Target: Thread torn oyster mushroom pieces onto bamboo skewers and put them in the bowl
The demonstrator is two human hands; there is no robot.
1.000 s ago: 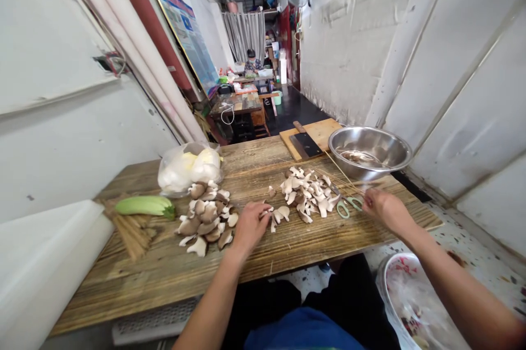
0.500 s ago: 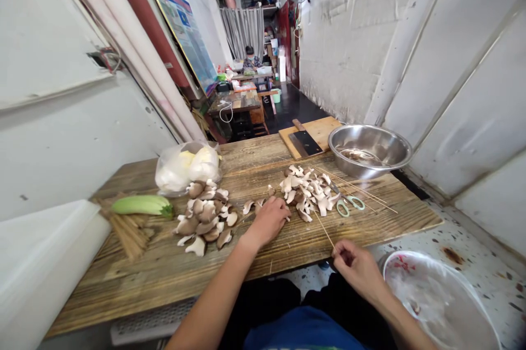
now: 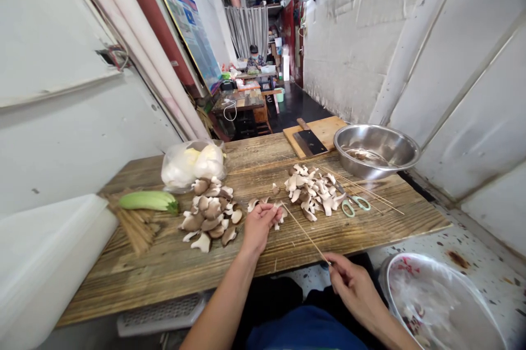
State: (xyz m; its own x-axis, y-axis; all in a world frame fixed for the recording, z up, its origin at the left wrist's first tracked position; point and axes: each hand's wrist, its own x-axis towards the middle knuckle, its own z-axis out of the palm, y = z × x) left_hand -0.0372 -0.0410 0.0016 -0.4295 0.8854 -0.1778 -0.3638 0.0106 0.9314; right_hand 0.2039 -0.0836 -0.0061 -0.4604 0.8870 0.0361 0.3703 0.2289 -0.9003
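My right hand [image 3: 353, 283] pinches the lower end of a thin wooden skewer [image 3: 304, 233], which slants up and left above the table edge. The skewer's tip reaches the fingers of my left hand [image 3: 258, 224], closed around a pale piece of mushroom [image 3: 280, 218]; the fingers partly hide it, and I cannot tell whether the tip pierces it. To the left lies a heap of larger brown-capped mushrooms [image 3: 210, 213]. A pile of smaller mushroom pieces [image 3: 314, 191] lies to the right. One loose piece [image 3: 275, 189] sits between the piles.
Scissors [image 3: 355, 205] and several loose skewers [image 3: 376, 195] lie right. Behind are a steel bowl [image 3: 376, 166] and a cleaver [image 3: 313, 143] on a cutting board [image 3: 332, 128]. Left are a bagged vegetable [image 3: 175, 166], a green gourd [image 3: 143, 201] and a skewer bundle [image 3: 137, 232]. A lined bin [image 3: 447, 295] stands below right.
My left hand has lifted from the table by the right pile, now holding a mushroom piece at the skewer's tip. The skewer has swung left. The view has shifted slightly.
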